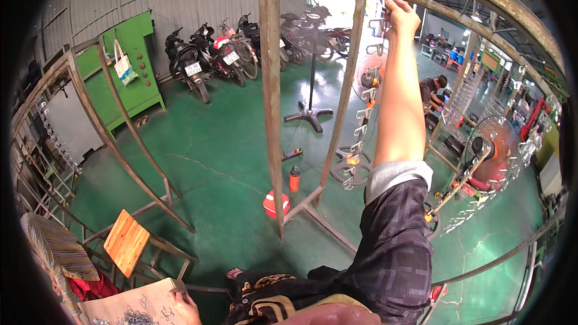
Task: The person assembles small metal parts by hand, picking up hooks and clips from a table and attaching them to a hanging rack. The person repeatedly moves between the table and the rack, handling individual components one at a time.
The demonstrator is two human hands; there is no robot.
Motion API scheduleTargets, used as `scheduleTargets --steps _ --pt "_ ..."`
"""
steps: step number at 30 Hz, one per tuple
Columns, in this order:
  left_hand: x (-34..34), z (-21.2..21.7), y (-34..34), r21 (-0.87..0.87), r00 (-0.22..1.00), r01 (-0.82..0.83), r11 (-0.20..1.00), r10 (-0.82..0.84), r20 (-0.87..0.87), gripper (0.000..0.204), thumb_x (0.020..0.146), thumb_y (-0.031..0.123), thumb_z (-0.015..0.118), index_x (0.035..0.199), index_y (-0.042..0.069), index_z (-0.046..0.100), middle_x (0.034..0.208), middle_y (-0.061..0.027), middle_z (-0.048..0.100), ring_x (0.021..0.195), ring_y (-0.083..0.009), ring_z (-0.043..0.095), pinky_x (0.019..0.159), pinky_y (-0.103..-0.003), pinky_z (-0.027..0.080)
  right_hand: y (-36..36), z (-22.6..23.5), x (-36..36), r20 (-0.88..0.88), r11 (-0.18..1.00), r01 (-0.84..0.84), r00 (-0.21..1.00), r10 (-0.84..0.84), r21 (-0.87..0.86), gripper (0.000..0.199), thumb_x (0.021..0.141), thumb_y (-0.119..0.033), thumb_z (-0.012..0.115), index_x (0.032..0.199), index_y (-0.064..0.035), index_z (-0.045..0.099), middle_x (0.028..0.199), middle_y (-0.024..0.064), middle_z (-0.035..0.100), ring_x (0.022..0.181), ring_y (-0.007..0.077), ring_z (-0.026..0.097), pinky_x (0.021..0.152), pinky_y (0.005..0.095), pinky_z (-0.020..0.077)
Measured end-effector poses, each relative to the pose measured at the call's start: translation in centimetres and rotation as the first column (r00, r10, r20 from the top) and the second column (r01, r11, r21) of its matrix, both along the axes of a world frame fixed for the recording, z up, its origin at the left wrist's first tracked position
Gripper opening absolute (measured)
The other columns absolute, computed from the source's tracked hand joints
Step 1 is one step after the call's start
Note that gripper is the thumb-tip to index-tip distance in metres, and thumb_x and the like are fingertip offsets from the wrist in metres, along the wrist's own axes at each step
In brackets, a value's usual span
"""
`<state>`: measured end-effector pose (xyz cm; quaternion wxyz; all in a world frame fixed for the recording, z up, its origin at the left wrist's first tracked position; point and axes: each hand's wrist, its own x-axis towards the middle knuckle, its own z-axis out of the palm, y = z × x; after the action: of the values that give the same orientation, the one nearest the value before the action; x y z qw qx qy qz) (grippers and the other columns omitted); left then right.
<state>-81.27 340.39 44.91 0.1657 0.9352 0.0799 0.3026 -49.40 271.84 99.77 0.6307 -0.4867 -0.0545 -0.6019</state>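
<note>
My right hand (pixel 402 15) is raised high to the top bar (pixel 448 9) of a rusty metal frame. Its fingers are pinched around a thin wire hook at the bar, mostly hidden by the fingertips. Close by, a hanging strand of metal hooks (pixel 360 131) with orange pieces drops beside my forearm. Low at the left, my left hand (pixel 185 308) grips the edge of a cardboard box (pixel 105 308). Inside that box lies a heap of small bent wire pieces (pixel 137 318).
Frame posts (pixel 273 102) stand before me; more frames (pixel 90 102) rise at left. A wooden stool (pixel 127 242), red box (pixel 276 204) and red bottle (pixel 294 179) are below. Fans (pixel 484 147) stand right. Motorbikes (pixel 224 54) and a green cabinet (pixel 135 66) line the back; a person (pixel 432 90) sits farther off.
</note>
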Motion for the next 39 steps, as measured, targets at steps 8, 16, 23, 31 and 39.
scheduleTargets --steps 8,16,23,31,39 --pt "0.0 0.8 0.2 -0.003 0.996 0.064 0.998 -0.064 -0.064 0.017 0.067 -0.003 0.062 0.081 -0.003 0.053 0.1 -0.0211 0.049 0.093 -0.0406 0.052 0.08 -0.048 0.043 -2.7 4.1 3.1 -0.02 0.996 0.002 1.0 -0.001 0.09 0.024 0.077 0.01 0.07 0.101 0.0066 0.067 0.095 0.016 0.069 0.084 0.0194 0.067 0.074 0.0279 0.0553" --pt "-0.1 2.0 -0.4 0.014 0.987 0.056 0.998 -0.054 -0.151 0.018 0.066 -0.004 0.062 0.081 -0.003 0.053 0.1 -0.0215 0.049 0.093 -0.0406 0.052 0.08 -0.048 0.043 -9.5 5.1 8.3 -0.048 0.999 -0.044 0.998 0.043 -0.015 0.018 0.078 -0.005 0.078 0.094 -0.006 0.072 0.082 0.0038 0.071 0.067 0.0107 0.063 0.06 0.0243 0.0452" --pt "0.3 2.4 -1.8 0.024 0.994 -0.013 1.0 0.016 -0.111 0.016 0.064 -0.004 0.061 0.076 -0.001 0.05 0.1 -0.0205 0.049 0.093 -0.0401 0.051 0.079 -0.049 0.042 -10.5 3.9 8.8 -0.078 0.997 -0.069 0.994 0.071 0.02 0.021 0.077 -0.006 0.078 0.098 -0.0063 0.072 0.083 0.0042 0.071 0.069 0.013 0.064 0.06 0.0258 0.0444" --pt "1.0 -0.8 1.2 0.115 0.989 0.15 0.982 -0.148 -0.024 0.019 0.067 -0.004 0.06 0.082 -0.002 0.05 0.102 -0.0194 0.05 0.094 -0.0399 0.051 0.081 -0.048 0.042 -11.1 3.7 3.8 0.262 0.603 0.703 0.706 -0.658 -0.377 0.026 0.08 -0.025 0.073 0.089 -0.0007 0.071 0.077 0.0099 0.069 0.069 0.0162 0.062 0.065 0.0311 0.0479" --pt "1.3 -0.2 0.4 0.105 0.989 0.144 0.984 -0.141 -0.034 0.02 0.067 -0.004 0.061 0.083 -0.002 0.05 0.103 -0.0194 0.05 0.094 -0.0396 0.052 0.081 -0.048 0.042 -8.2 -0.6 -16.1 0.411 0.214 0.977 0.204 -0.888 -0.021 0.015 0.074 -0.022 0.08 0.08 -0.0088 0.076 0.07 0.0051 0.07 0.062 0.0102 0.063 0.053 0.0228 0.0436"
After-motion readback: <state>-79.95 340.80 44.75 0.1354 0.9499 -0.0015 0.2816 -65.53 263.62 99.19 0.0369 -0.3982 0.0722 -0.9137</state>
